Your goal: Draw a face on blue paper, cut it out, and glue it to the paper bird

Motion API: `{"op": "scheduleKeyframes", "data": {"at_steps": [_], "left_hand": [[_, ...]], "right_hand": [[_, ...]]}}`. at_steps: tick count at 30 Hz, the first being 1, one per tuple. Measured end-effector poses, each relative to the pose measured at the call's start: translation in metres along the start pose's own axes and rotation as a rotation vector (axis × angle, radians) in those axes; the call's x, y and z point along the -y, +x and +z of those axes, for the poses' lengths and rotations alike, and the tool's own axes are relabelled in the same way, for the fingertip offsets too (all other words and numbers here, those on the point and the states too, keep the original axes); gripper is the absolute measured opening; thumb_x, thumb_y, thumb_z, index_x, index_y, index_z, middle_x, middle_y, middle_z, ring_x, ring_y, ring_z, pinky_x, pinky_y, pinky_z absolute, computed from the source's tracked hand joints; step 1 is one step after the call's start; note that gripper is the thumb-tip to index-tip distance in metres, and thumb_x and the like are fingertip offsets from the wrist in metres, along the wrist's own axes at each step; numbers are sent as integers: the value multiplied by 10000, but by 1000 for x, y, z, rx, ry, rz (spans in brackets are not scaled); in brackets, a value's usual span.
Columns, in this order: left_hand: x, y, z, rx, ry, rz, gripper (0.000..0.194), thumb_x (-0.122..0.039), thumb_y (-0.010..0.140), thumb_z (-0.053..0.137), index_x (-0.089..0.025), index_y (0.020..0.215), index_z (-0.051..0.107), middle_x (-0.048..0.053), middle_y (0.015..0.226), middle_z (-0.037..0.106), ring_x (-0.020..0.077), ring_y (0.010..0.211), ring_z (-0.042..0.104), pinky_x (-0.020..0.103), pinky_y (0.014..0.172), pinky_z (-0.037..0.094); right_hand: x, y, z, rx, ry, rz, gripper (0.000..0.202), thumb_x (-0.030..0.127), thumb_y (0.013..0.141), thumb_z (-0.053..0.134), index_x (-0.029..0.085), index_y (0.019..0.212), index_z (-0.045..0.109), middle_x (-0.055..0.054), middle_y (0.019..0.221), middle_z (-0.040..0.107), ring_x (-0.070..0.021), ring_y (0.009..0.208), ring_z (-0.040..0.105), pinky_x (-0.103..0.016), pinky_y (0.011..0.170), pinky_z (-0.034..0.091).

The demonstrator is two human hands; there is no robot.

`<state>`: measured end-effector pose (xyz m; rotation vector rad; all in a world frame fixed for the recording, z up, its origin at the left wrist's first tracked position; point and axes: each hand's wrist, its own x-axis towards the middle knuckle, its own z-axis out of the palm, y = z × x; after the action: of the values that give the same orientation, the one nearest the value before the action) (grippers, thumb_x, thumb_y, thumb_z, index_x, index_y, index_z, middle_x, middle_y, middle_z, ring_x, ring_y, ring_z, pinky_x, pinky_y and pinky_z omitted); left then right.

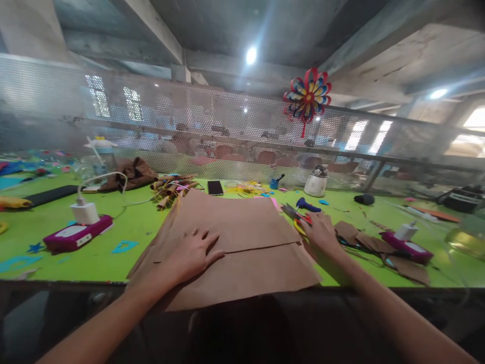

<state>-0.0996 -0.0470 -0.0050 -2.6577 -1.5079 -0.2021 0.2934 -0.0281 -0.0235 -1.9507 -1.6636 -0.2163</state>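
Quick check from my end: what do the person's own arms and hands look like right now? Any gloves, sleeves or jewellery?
Both forearms are bare up to the picture's edge: no sleeves show. The left hand and the right hand wear no gloves. No watch, bracelet or ring is visible on either wrist or on the fingers, and no markings can be made out.

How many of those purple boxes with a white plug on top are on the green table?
2. One purple box lies at the left, beyond the left hand; the other purple box lies at the right, past the right hand. Clutter could hide more.
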Motion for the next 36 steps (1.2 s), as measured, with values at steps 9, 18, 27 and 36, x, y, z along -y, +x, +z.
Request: {"op": "scheduleKeyframes", "data": {"at_steps": [9, 18, 27, 36], "left_hand": [[3, -2, 8, -108, -49, -7, 598, -598, 1003, 290, -197, 1291, 628, 132, 1323, 625, 348, 1220, 536, 490, 1049, 399], [0, -5, 3, -19, -84, -66, 750, -706, 898, 447, -200, 1449, 499, 139, 1487, 496, 393, 1344, 427, 537, 1116, 335], [14, 1, 11, -151, -118, -126, 635, -594, 978, 337, -162, 1404, 525, 134, 1480, 500, 314, 1388, 411, 464, 1164, 292], [20, 0, -8, -108, -36, -144, 520, -446, 916, 519, -104, 1296, 620, 181, 1359, 589, 345, 1263, 532, 468, 1092, 377]], "right_hand": [[22, 42, 16, 350, 93, -154, 304, 359, 941, 628, 154, 1165, 635, -83, 1167, 661, -211, 1000, 659, -430, 867, 552], [7, 46, 23, 312, 269, -64, 308, 326, 942, 631, 147, 1192, 613, -33, 961, 674, -149, 762, 656, -330, 696, 568], [-1, 46, 20, 69, 432, 13, 256, 351, 955, 606, 158, 1117, 648, -70, 1118, 667, -196, 954, 658, -401, 833, 558], [6, 49, 33, -152, 852, 139, 354, 396, 964, 519, 163, 1220, 592, -73, 1050, 675, -172, 807, 654, -326, 678, 549]]}}
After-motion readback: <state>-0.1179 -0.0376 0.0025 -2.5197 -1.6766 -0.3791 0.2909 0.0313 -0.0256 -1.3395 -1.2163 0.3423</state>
